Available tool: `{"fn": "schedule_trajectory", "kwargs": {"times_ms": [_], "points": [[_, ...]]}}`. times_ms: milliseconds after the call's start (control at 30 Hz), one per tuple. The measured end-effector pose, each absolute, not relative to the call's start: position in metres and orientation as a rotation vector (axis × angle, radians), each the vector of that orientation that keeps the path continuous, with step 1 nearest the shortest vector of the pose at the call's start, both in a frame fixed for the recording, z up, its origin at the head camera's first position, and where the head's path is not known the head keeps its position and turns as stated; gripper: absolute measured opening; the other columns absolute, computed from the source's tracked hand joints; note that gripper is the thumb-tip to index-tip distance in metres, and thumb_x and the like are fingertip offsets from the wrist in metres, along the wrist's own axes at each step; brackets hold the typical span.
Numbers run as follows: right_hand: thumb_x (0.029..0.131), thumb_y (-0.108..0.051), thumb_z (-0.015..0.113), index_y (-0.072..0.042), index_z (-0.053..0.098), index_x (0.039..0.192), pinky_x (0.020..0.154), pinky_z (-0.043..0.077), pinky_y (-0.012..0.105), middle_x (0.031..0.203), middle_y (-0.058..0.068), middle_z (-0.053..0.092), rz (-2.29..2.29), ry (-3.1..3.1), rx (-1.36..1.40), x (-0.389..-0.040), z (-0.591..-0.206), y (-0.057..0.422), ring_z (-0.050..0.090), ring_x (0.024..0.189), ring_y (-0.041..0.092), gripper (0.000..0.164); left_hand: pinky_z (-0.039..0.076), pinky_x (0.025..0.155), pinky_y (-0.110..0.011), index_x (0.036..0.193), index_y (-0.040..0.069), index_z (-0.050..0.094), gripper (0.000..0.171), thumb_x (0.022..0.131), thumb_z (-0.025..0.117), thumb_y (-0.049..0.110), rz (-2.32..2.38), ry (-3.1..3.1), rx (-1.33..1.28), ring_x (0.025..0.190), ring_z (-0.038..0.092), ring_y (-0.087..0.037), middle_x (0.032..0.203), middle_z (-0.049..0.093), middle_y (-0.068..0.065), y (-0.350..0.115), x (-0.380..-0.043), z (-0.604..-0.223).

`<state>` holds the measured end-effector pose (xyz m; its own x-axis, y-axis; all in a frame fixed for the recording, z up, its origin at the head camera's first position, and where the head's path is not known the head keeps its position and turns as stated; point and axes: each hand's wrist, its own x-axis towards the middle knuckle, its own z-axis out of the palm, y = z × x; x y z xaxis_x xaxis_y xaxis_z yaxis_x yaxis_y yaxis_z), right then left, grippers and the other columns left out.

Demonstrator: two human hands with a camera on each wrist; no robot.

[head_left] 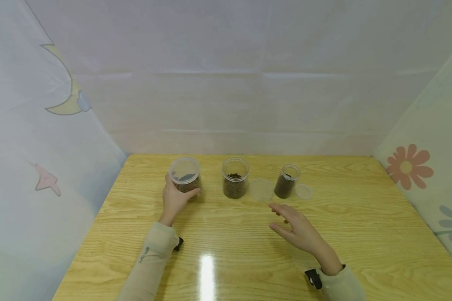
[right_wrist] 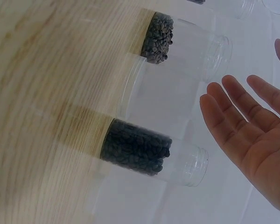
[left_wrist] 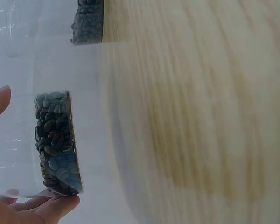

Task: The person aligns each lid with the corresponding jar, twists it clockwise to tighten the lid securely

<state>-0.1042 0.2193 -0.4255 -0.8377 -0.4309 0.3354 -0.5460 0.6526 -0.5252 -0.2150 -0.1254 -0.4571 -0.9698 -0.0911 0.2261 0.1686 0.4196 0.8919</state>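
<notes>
On the table's left stands a clear jar of dark beans, its top apparently covered by a translucent lid. My left hand grips this jar low down, thumb and fingers on opposite sides. In the left wrist view, fingertips meet the jar near its bean layer. A middle jar, uncovered, is partly filled with brown beans. The narrower right jar, also uncovered, holds darker beans nearly to its neck. Near it my right hand hovers with fingers extended, touching nothing.
A large clear lid lies between the middle and right jars. To the right of the narrow jar lies a smaller lid. Printed cloth walls enclose the wooden table at the back and sides.
</notes>
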Motion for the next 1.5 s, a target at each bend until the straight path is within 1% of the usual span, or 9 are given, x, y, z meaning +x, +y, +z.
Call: {"fn": "schedule_trajectory", "kwargs": {"times_ms": [200,433,800,1000,1200,1500], "points": [[0.084,-0.017,0.066,-0.004,0.048,0.128,0.067,0.051,0.035,0.11,0.006,0.059,0.946,-2.687,0.798,-0.104,-0.425,0.219,0.056,0.095,0.02,0.049,0.03,0.1,-0.05,0.139,0.007,0.018,0.102,0.064,0.084,0.026,-1.593,-2.444,-0.01,0.124,0.034,-0.036,0.136,0.033,-0.022,-0.129,-0.221,-0.462],[0.084,-0.017,0.066,-0.004,0.048,0.129,0.067,0.051,0.034,0.111,0.006,0.059,0.949,-2.693,0.798,-0.102,-0.425,0.219,0.057,0.095,0.02,0.049,0.029,0.1,-0.051,0.14,0.006,0.015,0.103,0.065,0.083,0.025,-1.6,-2.473,0.033,0.125,0.032,-0.038,0.138,0.031,-0.022,-0.133,-0.224,-0.465],[0.084,-0.017,0.065,-0.003,0.048,0.128,0.067,0.051,0.035,0.112,0.008,0.059,0.939,-2.7,0.792,-0.102,-0.424,0.22,0.057,0.095,0.021,0.049,0.035,0.096,-0.049,0.14,0.005,0.014,0.104,0.066,0.083,0.024,-1.607,-2.495,0.045,0.121,0.035,-0.036,0.137,0.03,-0.02,-0.136,-0.227,-0.468],[0.085,-0.017,0.065,-0.002,0.048,0.128,0.068,0.051,0.034,0.112,0.008,0.059,0.928,-2.708,0.789,-0.101,-0.422,0.22,0.057,0.096,0.022,0.049,0.031,0.098,-0.05,0.14,0.004,0.014,0.103,0.066,0.083,0.025,-1.602,-2.497,0.064,0.123,0.034,-0.036,0.137,0.031,-0.02,-0.138,-0.228,-0.472],[0.085,-0.018,0.065,-0.003,0.048,0.128,0.068,0.051,0.035,0.112,0.008,0.059,0.911,-2.71,0.784,-0.101,-0.421,0.221,0.057,0.096,0.021,0.049,0.026,0.101,-0.051,0.141,0.008,0.011,0.104,0.067,0.082,0.026,-1.629,-2.518,0.086,0.126,0.03,-0.036,0.14,0.029,-0.019,-0.139,-0.226,-0.471],[0.085,-0.017,0.065,-0.003,0.048,0.128,0.068,0.051,0.036,0.113,0.008,0.059,0.91,-2.71,0.788,-0.101,-0.421,0.221,0.057,0.097,0.023,0.049,0.027,0.101,-0.051,0.14,0.006,0.011,0.102,0.068,0.081,0.025,-1.633,-2.528,0.094,0.126,0.032,-0.038,0.139,0.03,-0.021,-0.141,-0.227,-0.476]]}}
